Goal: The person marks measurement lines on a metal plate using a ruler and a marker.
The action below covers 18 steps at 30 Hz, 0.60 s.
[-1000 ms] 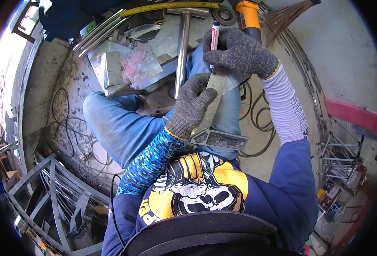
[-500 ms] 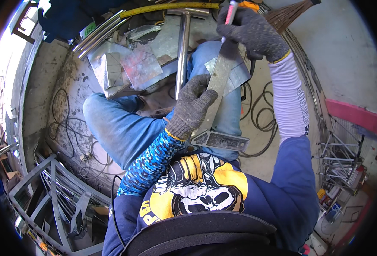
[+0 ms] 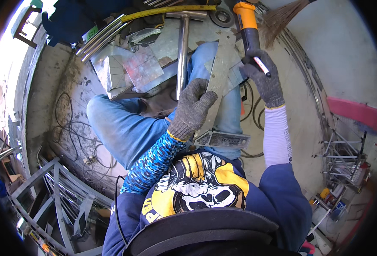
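Note:
My left hand (image 3: 192,105), in a grey knitted glove, is closed on a steel try square (image 3: 217,70), its thumb on the blade. The square's dark stock (image 3: 223,139) points toward my body, over my right thigh. Beneath the blade lies a shiny piece of sheet metal (image 3: 235,80), mostly covered. My right hand (image 3: 265,83), gloved too, grips a white marker pen (image 3: 262,66) just right of the sheet. Beyond that hand lies an orange and black angle grinder (image 3: 249,32).
A T-shaped steel pipe (image 3: 183,55) and cut sheet pieces (image 3: 143,68) lie ahead, near a yellow tape measure (image 3: 167,9). A disc (image 3: 222,18) and a broom (image 3: 282,21) are at the far side. Cables (image 3: 71,123) coil on the floor; a metal frame (image 3: 58,200) stands lower left.
My right hand has moved back toward me with the marker, away from the far end of the square, and the pen's direction has turned. The left hand keeps its place on the square.

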Available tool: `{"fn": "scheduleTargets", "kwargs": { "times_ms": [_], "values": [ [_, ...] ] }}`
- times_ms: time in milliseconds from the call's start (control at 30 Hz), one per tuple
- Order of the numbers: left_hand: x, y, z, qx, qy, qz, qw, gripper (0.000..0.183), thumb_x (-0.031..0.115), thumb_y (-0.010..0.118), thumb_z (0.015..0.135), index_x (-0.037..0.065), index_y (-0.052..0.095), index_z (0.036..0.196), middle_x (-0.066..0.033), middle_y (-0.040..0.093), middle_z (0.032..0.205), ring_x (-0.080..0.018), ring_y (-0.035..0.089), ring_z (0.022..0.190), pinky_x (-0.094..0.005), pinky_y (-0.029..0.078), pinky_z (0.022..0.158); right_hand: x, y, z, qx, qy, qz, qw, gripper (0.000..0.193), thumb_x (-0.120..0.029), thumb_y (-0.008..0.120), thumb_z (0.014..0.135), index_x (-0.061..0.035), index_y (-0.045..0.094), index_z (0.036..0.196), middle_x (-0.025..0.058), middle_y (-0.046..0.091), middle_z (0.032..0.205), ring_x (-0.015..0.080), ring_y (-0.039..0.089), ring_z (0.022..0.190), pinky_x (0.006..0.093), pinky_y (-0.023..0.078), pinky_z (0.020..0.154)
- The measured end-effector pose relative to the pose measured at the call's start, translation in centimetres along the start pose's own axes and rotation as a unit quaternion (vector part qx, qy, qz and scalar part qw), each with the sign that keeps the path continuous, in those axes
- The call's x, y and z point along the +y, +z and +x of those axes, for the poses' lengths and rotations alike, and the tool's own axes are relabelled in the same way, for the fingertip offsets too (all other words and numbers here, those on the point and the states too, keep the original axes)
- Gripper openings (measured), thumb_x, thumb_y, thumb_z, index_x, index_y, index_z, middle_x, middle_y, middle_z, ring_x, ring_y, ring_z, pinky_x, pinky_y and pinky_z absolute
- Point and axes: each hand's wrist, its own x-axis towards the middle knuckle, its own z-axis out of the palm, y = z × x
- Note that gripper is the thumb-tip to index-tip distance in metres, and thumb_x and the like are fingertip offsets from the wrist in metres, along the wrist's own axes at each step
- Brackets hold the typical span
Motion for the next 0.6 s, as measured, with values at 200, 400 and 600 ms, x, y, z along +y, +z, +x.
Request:
{"fn": "scheduleTargets", "kwargs": {
  "times_ms": [200,400,600],
  "values": [
    [1.2,0.1,-2.7,-0.037,0.019,-0.086,0.995,0.029,0.014,0.067,0.092,-0.001,0.061,0.116,-0.0059,0.067,0.099,-0.0116,0.060,0.089,-0.0285,0.050,0.081,-1.7,0.8,4.5,-0.058,-0.146,0.054,0.986,0.046,0.004,0.068,0.084,-0.0089,0.061,0.127,0.0058,0.064,0.119,0.0147,0.064,0.101,0.0300,0.054,0.088],
    [1.1,-0.7,-4.4,-0.010,0.098,-0.102,0.990,0.021,0.010,0.064,0.097,-0.001,0.059,0.114,-0.0062,0.065,0.099,-0.0125,0.060,0.090,-0.0290,0.050,0.080,-0.7,0.2,4.8,-0.160,-0.239,-0.189,0.939,0.052,-0.009,0.072,0.082,-0.0069,0.058,0.132,0.0152,0.063,0.118,0.0303,0.062,0.114,0.0397,0.049,0.101],
    [1.8,-3.9,-3.9,0.071,0.070,-0.169,0.981,0.023,0.006,0.062,0.092,0.000,0.059,0.115,-0.0034,0.064,0.099,-0.0095,0.057,0.088,-0.0259,0.048,0.079,-5.4,-2.3,3.2,-0.209,-0.125,-0.120,0.962,0.032,-0.001,0.067,0.083,-0.0050,0.058,0.113,0.0039,0.063,0.095,0.0133,0.063,0.081,0.0281,0.056,0.073]
  ]
}}
